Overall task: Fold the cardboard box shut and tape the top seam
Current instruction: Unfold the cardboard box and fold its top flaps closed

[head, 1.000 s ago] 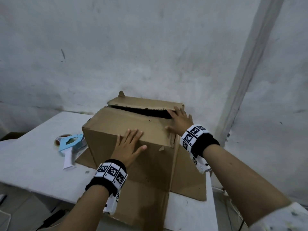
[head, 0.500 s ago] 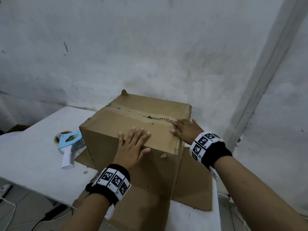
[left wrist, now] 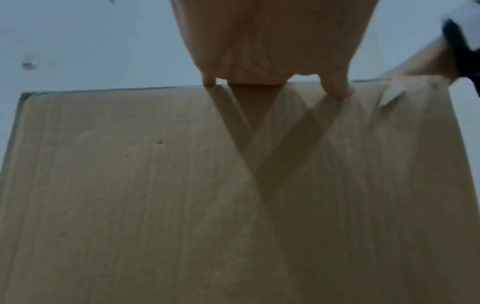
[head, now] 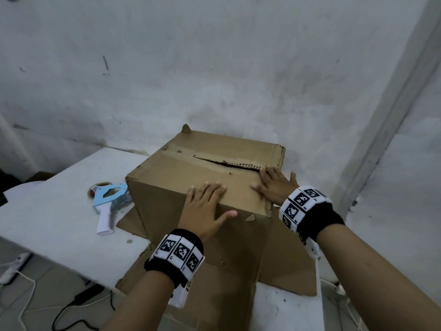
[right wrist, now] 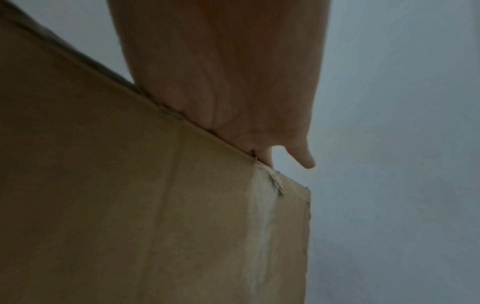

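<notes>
- Head view: the cardboard box (head: 191, 185) stands on the white desk (head: 47, 211), top flaps folded down, with a ragged gap along the seam (head: 229, 163).
- Left hand (head: 205, 211) lies flat over the near top edge, fingers (head: 212, 187) straight and holding nothing.
- Right hand (head: 274, 185) presses flat by the seam's right end, fingers spread.
- Blue tape dispenser (head: 109, 201) lies on the desk left of the box.
</notes>
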The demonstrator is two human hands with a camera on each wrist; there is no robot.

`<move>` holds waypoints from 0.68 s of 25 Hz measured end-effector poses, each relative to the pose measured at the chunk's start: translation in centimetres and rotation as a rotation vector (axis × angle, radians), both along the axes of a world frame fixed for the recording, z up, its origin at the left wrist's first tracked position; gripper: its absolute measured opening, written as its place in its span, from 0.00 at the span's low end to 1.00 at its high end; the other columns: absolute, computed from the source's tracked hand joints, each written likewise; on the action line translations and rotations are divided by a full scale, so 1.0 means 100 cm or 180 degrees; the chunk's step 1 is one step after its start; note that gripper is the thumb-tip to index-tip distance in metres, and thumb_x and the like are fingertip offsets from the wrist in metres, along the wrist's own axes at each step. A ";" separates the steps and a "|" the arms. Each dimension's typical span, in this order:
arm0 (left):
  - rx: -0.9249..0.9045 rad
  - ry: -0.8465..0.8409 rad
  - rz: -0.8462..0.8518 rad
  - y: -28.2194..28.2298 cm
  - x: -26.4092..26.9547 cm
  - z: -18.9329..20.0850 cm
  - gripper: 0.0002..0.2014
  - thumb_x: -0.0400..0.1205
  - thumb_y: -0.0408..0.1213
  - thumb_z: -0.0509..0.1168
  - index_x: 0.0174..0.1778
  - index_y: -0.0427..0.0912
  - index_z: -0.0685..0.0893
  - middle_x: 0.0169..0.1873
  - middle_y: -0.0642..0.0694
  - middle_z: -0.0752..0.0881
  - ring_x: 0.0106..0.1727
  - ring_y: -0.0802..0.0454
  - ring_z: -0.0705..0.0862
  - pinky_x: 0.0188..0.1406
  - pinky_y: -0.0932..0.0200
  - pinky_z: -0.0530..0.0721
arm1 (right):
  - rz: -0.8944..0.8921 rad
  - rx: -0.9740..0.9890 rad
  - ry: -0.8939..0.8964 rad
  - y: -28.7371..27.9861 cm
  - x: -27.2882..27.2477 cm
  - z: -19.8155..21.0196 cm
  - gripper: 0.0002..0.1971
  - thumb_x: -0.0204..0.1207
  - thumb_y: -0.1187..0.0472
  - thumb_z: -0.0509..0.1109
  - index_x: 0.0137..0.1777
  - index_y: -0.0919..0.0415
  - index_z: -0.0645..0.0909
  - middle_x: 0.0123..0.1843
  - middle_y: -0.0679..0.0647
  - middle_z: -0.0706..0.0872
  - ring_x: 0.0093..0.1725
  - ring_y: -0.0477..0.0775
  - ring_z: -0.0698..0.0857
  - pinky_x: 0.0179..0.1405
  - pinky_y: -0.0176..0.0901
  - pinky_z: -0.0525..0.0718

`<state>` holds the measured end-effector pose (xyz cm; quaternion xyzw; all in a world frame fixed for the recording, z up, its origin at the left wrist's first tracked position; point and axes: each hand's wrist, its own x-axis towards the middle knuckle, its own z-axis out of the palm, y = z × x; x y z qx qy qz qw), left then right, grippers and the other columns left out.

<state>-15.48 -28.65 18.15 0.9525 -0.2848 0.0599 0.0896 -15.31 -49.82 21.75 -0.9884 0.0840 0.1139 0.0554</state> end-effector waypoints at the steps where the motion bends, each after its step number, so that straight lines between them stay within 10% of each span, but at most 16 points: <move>1: -0.0075 0.0182 -0.0112 0.031 0.010 -0.002 0.52 0.60 0.75 0.20 0.80 0.57 0.51 0.82 0.55 0.54 0.83 0.56 0.48 0.78 0.53 0.36 | 0.0035 0.0011 0.0067 0.027 0.006 -0.006 0.36 0.81 0.37 0.43 0.83 0.55 0.41 0.85 0.55 0.39 0.84 0.54 0.39 0.78 0.67 0.35; 9: 0.0216 0.0660 0.0271 0.143 0.097 0.022 0.42 0.68 0.70 0.33 0.80 0.59 0.48 0.83 0.54 0.48 0.83 0.54 0.46 0.81 0.42 0.40 | -0.0194 -0.0216 -0.0010 0.021 -0.008 0.007 0.35 0.82 0.39 0.42 0.83 0.57 0.41 0.86 0.53 0.43 0.84 0.51 0.43 0.79 0.66 0.37; 17: -0.0491 -0.0039 -0.0473 0.178 0.126 -0.005 0.48 0.64 0.79 0.29 0.77 0.60 0.61 0.78 0.55 0.65 0.80 0.54 0.61 0.77 0.48 0.56 | 0.0040 0.0037 -0.0387 0.185 0.010 -0.001 0.31 0.80 0.37 0.46 0.80 0.50 0.54 0.84 0.54 0.56 0.82 0.59 0.54 0.77 0.66 0.54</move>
